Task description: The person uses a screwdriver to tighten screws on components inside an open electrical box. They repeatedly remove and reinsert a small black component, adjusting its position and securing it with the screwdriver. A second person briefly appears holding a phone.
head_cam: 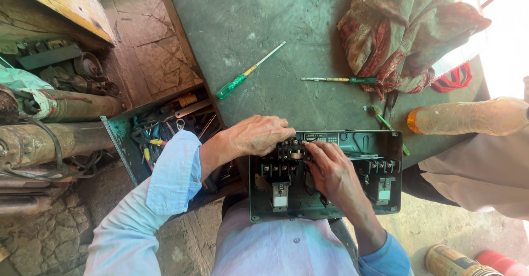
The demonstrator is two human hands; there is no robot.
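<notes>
A dark green metal electrical box [386,141] lies open on my lap against the table edge, with black terminal blocks and switch parts inside. My left hand [258,135] rests on the box's upper left rim, fingers curled over the black terminal block [286,153]. My right hand [329,168] lies inside the box, fingertips pinching at the same terminal block near its top. Whether a small part sits between the fingers cannot be told.
On the green table [264,17] lie a green-handled screwdriver [249,71], a second screwdriver [340,79], a patterned cloth [408,30] and an orange-capped plastic bottle [468,117]. An open drawer of tools [165,124] is at left. Another person's trouser leg [479,174] is at right.
</notes>
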